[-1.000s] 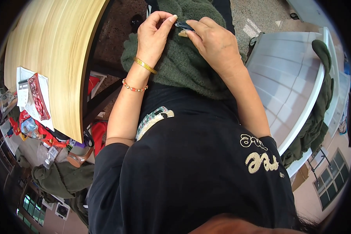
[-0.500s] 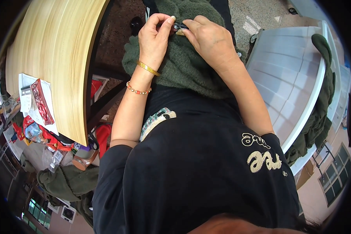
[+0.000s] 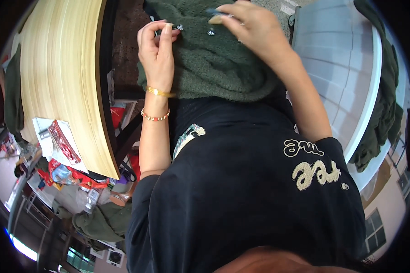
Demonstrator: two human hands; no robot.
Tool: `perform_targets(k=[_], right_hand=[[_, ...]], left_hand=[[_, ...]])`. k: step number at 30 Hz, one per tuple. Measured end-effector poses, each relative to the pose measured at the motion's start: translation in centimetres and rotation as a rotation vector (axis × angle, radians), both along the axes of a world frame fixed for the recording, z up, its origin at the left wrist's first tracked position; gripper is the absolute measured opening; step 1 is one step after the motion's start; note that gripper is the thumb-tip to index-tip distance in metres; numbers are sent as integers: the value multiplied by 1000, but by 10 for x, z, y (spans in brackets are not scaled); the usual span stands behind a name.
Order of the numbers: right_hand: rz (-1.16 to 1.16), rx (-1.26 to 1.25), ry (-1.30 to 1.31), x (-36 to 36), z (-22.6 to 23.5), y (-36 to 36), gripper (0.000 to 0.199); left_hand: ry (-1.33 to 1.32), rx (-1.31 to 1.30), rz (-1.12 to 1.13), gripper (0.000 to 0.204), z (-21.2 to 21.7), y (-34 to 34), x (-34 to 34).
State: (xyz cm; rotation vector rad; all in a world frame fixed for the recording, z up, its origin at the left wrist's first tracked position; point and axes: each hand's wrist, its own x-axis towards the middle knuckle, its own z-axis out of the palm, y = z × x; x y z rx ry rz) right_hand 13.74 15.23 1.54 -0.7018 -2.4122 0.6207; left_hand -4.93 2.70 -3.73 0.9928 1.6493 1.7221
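Observation:
A dark green knitted garment lies across my lap. Two small shiny buttons show on it, one of them right beside my left fingertips. My left hand, with bracelets at the wrist, is pinched at thumb and forefinger by the garment's left part; what lies between the fingertips is too small to make out. Raised over the garment's right part, my right hand grips a small dark-blue tool. Something tan shows at the right thumb tip. Motion blurs this hand, and the tool's exact kind is unclear.
A wooden-topped table stands at my left, with papers and a red ornate strip near its corner. At my right is a large translucent plastic bin with green knitwear over its far side. More green cloth lies at lower left.
My hands have moved apart: the left went left and slightly down, the right up and right with its tool. The garment between them now lies more spread, showing two shiny buttons.

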Motion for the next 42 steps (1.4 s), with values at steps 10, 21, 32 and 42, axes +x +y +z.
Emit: perform_targets(k=[10,21,32,42], right_hand=[[-420,-345,221,107,-32,33,20],[-433,-442,239,119,-47,28,25],[-541,-424,267,151,-43,31,26],[-579,-435,221,125,-35,26,26]], left_hand=[[913,-533,-645,130,37,4,3],[1455,-321,-614,30,11,60,16],[2449,241,-290,21,288,98,-156],[1684,-1223,900,93,388,46,-382]])
